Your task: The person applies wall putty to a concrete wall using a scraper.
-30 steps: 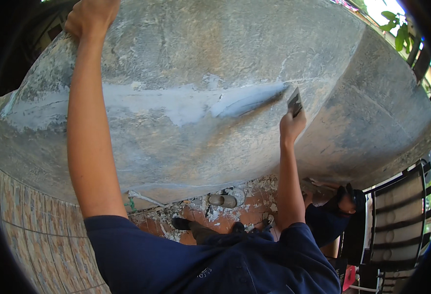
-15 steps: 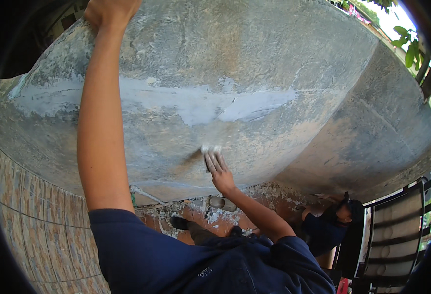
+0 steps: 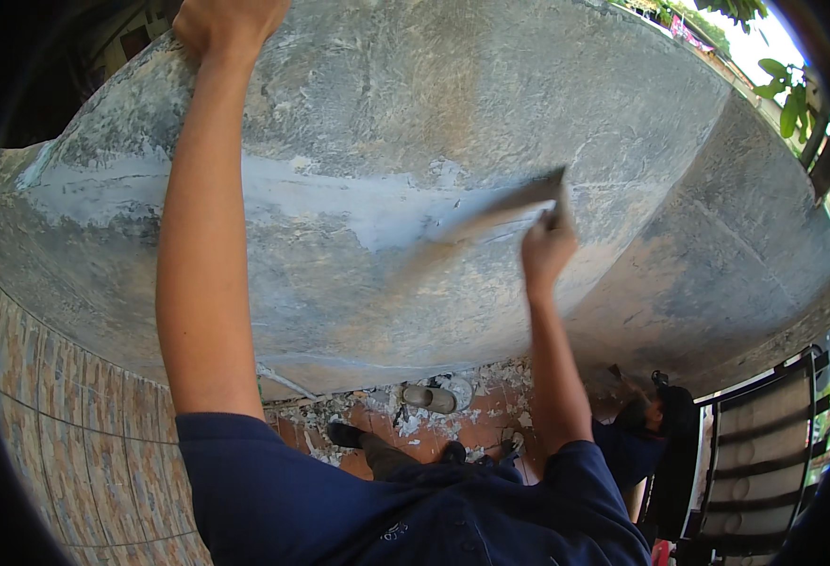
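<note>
A grey, rough concrete wall [image 3: 358,104] fills the upper view, with a paler band of smooth filler [image 3: 320,198] running across it. My right hand [image 3: 549,250] is closed round a putty knife [image 3: 560,195], seen nearly edge-on and blurred, at the right end of that band. A dark shadow of the tool and hand slants down-left over the wall. My left arm reaches up to the wall's top; the left hand [image 3: 229,21] rests by the upper edge, its fingers mostly cut off by the frame.
Chips of debris litter the reddish tiled floor [image 3: 415,436], where a pair of slippers [image 3: 431,398] lies near my feet. Another person [image 3: 637,434] crouches at the lower right beside a dark-framed slatted structure [image 3: 759,462]. Stone-look tiles [image 3: 66,415] are at left.
My right hand has moved up and right from the lower wall, turning from flat fingers pressed on the tool to a closed grip. My left hand has shifted slightly right.
</note>
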Demonstrator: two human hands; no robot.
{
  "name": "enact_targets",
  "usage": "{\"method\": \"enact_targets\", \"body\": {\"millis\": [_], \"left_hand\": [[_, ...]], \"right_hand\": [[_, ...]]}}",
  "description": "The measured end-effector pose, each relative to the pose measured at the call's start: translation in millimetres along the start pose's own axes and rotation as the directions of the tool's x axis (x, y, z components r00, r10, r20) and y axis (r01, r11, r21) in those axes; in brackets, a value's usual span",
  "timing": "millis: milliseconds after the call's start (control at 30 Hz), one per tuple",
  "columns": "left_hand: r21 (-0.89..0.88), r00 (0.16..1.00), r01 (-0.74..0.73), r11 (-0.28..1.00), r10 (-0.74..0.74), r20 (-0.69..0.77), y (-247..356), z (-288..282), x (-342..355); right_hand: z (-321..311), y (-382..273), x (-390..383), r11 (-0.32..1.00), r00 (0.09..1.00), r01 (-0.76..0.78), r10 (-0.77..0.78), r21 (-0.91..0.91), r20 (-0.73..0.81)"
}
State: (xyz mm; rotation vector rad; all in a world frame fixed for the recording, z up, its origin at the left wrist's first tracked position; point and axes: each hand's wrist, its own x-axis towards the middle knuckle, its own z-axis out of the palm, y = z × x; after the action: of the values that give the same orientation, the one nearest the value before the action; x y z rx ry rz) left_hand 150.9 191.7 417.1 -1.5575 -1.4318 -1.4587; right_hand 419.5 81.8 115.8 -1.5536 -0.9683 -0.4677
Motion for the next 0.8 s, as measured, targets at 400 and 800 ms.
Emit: {"method": "enact_targets", "body": {"millis": [400,800], "left_hand": [[-0.036,0.999,-0.027,0.999,0.026,-0.024,1,-3,0],[0.008,0.996,-0.012,1.0,0.011,0.089,-15,16,12]], "right_hand": [[26,44,-254,0.915,0.334,0.369,-0.296,0.165,0.895],[-72,95,-47,0.144,0.611,-0.76,0.49,0.633,0.622]]}}
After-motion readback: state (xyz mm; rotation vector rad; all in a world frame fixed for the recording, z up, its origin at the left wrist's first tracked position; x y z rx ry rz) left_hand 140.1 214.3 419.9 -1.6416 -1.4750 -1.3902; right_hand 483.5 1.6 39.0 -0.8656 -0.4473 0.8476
